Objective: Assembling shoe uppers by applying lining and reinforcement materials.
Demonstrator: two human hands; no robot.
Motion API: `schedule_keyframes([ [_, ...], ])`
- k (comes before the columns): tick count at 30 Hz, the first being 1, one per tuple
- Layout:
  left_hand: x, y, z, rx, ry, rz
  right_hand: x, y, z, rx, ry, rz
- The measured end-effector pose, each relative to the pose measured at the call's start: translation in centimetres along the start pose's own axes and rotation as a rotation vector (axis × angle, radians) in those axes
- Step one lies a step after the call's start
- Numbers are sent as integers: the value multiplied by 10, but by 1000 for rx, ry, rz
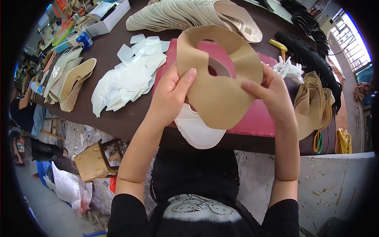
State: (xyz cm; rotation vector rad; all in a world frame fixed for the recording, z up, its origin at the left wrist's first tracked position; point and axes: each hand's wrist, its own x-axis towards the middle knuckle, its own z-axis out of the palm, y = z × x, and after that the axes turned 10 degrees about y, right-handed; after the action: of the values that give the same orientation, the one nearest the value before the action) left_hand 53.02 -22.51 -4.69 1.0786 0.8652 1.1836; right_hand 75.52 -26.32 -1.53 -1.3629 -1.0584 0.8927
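Observation:
Between my two hands a tan shoe upper piece (221,98), with a cut-out opening in its middle, is held up above the table. My left hand (173,89) pinches its left edge, thumb on the front face. At its right edge my right hand (272,89) grips it the same way. Below lies a white, rounded shoe-shaped piece (201,132), partly hidden by the tan one and jutting over the table's near edge. Under both is a red mat (254,120).
Thin white sheet pieces (126,77) lie heaped at the left. A long row of beige uppers (177,15) stands at the back. To the right are a yellow-headed hammer (279,45), white scraps (288,70), stacked tan uppers (314,102) and black pieces (308,59). A wooden stool (94,162) stands lower left.

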Motion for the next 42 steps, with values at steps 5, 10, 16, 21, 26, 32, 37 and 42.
schedule_keyframes([
  [5, -8, -28, -43, 313, 78, -107, 3, 51, 25, -173, -132, 73],
  [10, -13, -30, -53, 370, 112, -158, -6, 56, 28, -85, -170, 258],
  [16, -26, -19, -52, 463, 136, -139, -22, 63, 26, -74, -234, 208],
  [21, -27, -26, -52, 520, 135, -162, -22, 65, 24, -137, -241, 237],
  [26, -27, -33, -53, 545, 123, -168, -16, 69, 22, -170, -272, 255],
  [32, -24, -34, -53, 591, 118, -180, -14, 71, 23, -202, -295, 246],
  [37, -24, -34, -54, 613, 116, -189, -15, 69, 24, -229, -291, 232],
  [42, -24, -29, -46, 676, 114, -174, -18, 67, 24, -241, -239, 189],
])
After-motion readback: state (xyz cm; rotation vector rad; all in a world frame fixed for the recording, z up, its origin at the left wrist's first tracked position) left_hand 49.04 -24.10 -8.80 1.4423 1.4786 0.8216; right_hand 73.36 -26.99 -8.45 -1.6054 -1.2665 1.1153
